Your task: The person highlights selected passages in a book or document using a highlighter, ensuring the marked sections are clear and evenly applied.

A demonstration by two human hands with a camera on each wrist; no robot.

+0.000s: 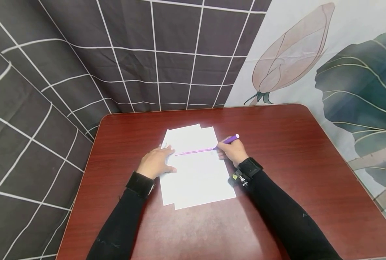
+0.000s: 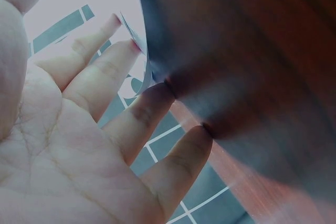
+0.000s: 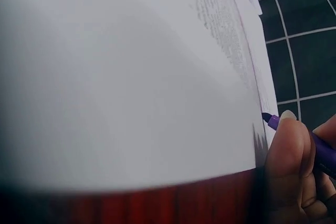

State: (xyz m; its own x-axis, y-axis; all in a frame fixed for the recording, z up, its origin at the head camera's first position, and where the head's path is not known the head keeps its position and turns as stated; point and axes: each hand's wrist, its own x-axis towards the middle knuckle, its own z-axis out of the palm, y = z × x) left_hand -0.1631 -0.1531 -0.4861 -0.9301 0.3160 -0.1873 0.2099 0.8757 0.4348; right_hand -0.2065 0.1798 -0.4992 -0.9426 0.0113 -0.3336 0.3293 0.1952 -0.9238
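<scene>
White paper sheets [image 1: 197,180], overlapping and slightly askew, lie on the reddish-brown table. Across the upper part runs a purple line [image 1: 194,151], ending at the tip of a purple marker [image 1: 232,138]. My right hand [image 1: 234,151] pinches this marker between thumb and fingers at the sheets' right edge. In the right wrist view the marker's dark tip touches the page, and printed text shows above the line. My left hand [image 1: 156,161] rests on the sheets' left edge with its fingers extended. The left wrist view shows its palm and the fingertips [image 2: 170,88] touching paper and table.
The wooden table [image 1: 277,173] extends on every side of the paper. Dark grid-patterned cloth [image 1: 176,29] hangs behind and to the left. A white cloth with a large flower and leaf print [image 1: 290,54] hangs at the right.
</scene>
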